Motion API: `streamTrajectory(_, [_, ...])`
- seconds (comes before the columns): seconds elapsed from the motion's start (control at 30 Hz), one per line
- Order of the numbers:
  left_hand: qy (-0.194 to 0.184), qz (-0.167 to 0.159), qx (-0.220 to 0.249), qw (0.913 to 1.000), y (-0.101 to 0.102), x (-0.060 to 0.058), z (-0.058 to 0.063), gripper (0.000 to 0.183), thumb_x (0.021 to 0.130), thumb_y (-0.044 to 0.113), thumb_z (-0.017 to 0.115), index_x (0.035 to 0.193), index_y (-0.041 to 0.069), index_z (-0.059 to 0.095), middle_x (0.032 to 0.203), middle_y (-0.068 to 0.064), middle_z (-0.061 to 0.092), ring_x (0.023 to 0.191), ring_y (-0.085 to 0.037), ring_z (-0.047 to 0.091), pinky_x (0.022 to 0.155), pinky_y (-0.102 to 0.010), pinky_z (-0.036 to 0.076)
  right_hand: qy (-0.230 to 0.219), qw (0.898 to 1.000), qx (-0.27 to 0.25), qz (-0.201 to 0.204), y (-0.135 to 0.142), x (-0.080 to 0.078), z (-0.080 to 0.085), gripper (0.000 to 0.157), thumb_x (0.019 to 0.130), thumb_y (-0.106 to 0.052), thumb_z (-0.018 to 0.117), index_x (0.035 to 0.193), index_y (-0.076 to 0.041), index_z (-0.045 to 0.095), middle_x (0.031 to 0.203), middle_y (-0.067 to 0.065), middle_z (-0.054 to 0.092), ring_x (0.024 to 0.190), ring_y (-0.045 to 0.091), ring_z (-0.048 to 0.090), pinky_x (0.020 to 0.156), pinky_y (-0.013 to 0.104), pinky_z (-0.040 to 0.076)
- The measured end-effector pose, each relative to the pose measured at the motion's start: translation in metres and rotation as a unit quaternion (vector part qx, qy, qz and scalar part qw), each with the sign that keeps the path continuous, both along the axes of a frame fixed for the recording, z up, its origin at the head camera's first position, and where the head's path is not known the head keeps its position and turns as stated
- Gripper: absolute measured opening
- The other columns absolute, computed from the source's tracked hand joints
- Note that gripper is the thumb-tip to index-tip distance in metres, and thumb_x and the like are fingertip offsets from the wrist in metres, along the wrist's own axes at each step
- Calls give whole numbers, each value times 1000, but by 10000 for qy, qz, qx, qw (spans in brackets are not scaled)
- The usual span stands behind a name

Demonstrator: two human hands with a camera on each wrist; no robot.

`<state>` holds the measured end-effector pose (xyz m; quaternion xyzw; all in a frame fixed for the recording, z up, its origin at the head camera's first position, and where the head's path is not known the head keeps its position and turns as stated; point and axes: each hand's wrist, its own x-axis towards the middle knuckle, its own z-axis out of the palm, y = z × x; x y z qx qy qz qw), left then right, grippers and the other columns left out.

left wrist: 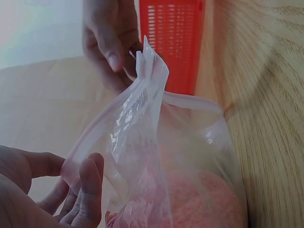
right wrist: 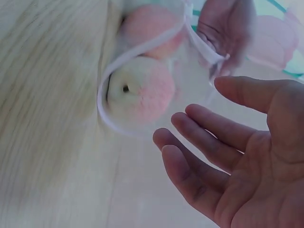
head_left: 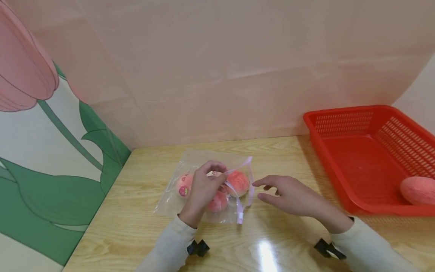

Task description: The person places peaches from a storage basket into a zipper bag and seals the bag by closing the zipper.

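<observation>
A clear slider zip bag [head_left: 228, 216] with a pink-lilac zip edge lies on the table, its mouth facing right and gaping. Inside are several pink peaches [head_left: 238, 183]; in the right wrist view one pale pink peach [right wrist: 142, 90] shows a dark stem hole. My left hand [head_left: 202, 187] lies over the bag and pinches the zip edge between thumb and finger, as the left wrist view shows. Just right of the mouth is my right hand [head_left: 290, 194], fingers loosely bent and holding nothing. The white slider [head_left: 240, 216] sits at the edge's near end.
To the right stands a red plastic basket [head_left: 326, 170] with one pink peach [head_left: 419, 190] in it. A pinkish covered wall [head_left: 217, 94] rises behind the wooden table [head_left: 136, 226]. On the left is a panel with a painted tulip [head_left: 27, 68].
</observation>
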<state>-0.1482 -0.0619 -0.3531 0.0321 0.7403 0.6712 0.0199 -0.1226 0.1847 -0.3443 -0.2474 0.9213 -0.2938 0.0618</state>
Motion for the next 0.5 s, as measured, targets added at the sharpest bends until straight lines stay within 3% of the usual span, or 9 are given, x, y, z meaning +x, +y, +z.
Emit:
streamTrajectory(0.23, [-45,52,-58,10000,0,-1,0,22,88,2,69,109,-2,64,101,-13,65,62,-14,67,54,-26,57,329,9990,211,-194,40,11,12,40,96,-46,62,128,-23,64,125,-3,68,106,20,66,78,35,58])
streamTrajectory(0.5, [-124,69,-166,9998,-2,-2,1,19,88,3,69,107,3,65,102,-12,65,63,-15,67,57,-27,58,190,9926,570,-1053,96,14,24,46,91,-48,68,131,-26,61,121,3,68,94,16,63,67,26,52])
